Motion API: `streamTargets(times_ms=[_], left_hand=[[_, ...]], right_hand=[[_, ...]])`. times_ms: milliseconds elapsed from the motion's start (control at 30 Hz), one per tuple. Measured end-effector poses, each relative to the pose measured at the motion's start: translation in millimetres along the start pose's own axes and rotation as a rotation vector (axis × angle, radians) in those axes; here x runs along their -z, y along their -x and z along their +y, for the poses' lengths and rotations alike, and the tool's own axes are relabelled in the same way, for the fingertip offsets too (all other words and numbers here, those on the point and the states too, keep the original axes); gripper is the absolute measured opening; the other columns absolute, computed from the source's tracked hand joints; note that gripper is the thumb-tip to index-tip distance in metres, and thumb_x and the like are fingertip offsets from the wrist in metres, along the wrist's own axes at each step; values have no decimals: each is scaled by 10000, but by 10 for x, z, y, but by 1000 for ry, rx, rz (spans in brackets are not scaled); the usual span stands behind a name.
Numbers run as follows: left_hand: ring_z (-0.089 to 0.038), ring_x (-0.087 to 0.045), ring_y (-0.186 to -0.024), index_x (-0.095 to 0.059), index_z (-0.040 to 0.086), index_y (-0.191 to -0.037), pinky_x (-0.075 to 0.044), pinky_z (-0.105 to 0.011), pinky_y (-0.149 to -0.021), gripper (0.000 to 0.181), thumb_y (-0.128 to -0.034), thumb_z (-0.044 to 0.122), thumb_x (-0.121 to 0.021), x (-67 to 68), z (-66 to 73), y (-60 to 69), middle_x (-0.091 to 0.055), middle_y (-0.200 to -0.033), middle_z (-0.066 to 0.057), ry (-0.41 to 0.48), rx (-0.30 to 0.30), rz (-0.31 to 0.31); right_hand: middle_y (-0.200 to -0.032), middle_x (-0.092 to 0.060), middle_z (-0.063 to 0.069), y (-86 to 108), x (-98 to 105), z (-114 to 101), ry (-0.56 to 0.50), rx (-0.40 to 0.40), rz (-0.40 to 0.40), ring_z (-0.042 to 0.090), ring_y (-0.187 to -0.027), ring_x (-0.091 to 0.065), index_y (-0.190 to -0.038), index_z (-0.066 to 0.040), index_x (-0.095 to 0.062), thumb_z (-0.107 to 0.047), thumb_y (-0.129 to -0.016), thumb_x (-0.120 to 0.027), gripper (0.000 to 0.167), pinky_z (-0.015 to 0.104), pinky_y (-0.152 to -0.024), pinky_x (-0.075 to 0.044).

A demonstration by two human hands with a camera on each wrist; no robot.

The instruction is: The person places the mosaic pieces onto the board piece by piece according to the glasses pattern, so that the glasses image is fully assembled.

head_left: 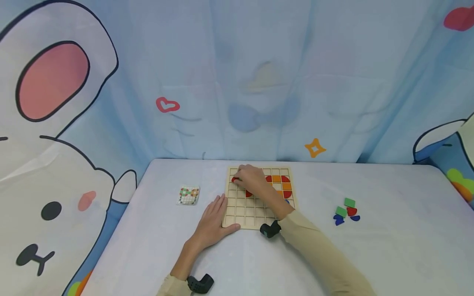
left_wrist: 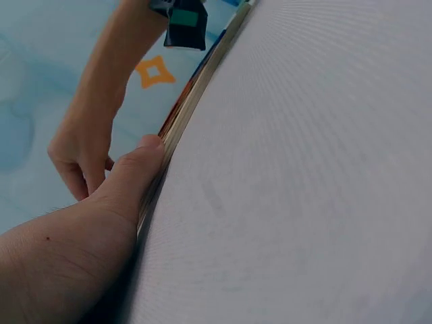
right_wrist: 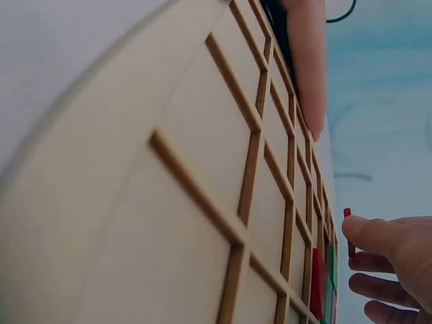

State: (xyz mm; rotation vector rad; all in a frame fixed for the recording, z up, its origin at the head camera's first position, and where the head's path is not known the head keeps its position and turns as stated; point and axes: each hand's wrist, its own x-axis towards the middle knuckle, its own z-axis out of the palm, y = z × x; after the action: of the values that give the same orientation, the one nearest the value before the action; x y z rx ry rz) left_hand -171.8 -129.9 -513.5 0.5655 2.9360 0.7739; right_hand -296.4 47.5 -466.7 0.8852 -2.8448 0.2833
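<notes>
A wooden grid board (head_left: pixel 244 211) lies on the table, with red and orange pieces in its upper right squares. Over its upper left squares, my right hand (head_left: pixel 255 181) pinches a small red piece (right_wrist: pixel 349 233) between thumb and finger. The right wrist view has this piece on edge, just off the board. My left hand (head_left: pixel 211 224) rests at the board's lower left corner, fingers straight along the left side and thumb at the front edge. In the left wrist view the thumb (left_wrist: pixel 138 165) touches the board's edge. My right forearm hides part of the grid.
A small pattern card (head_left: pixel 188 195) lies left of the board. To the right, loose green (head_left: pixel 349 202), red (head_left: pixel 352 211) and blue pieces (head_left: pixel 339 220) form a small group. A printed blue curtain (head_left: pixel 259 82) hangs behind the table.
</notes>
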Motion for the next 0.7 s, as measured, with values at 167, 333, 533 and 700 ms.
streamTargets(times_ms=[167, 333, 533, 700], left_hand=[[-268, -95, -1532, -153, 52, -1556, -161, -483, -1235, 955, -897, 618, -549, 4, 0, 2, -135, -1644, -94, -8, -1, -4], [-265, -93, -1533, -151, 55, -1557, -157, -480, -1236, 960, -895, 628, -544, -9, -12, 3, -133, -1644, -92, -6, 2, -5], [-263, -89, -1533, -153, 58, -1558, -164, -485, -1233, 964, -892, 639, -538, -22, -23, -1, -130, -1645, -88, -11, -2, 2], [-257, -85, -1534, -148, 56, -1558, -153, -478, -1237, 966, -892, 633, -544, -17, -17, -4, -126, -1646, -84, -9, 3, -2]], right_hand=[[-888, -690, 24, -64, -77, -13, 17, -21, 35, 182, -786, -637, -960, -146, -790, -247, -905, -690, 152, 299, -668, -559], [-858, -678, 7, -93, -110, -30, 22, -15, 29, 167, -772, -625, -942, -157, -789, -245, -907, -687, 139, 286, -665, -553], [-816, -667, 21, -120, -115, -68, 29, 11, 30, 174, -747, -611, -863, -132, -775, -221, -910, -683, 137, 294, -662, -548], [-831, -670, 47, -130, -100, -94, 6, 3, 24, 198, -767, -619, -806, -94, -760, -166, -918, -669, 161, 307, -674, -558]])
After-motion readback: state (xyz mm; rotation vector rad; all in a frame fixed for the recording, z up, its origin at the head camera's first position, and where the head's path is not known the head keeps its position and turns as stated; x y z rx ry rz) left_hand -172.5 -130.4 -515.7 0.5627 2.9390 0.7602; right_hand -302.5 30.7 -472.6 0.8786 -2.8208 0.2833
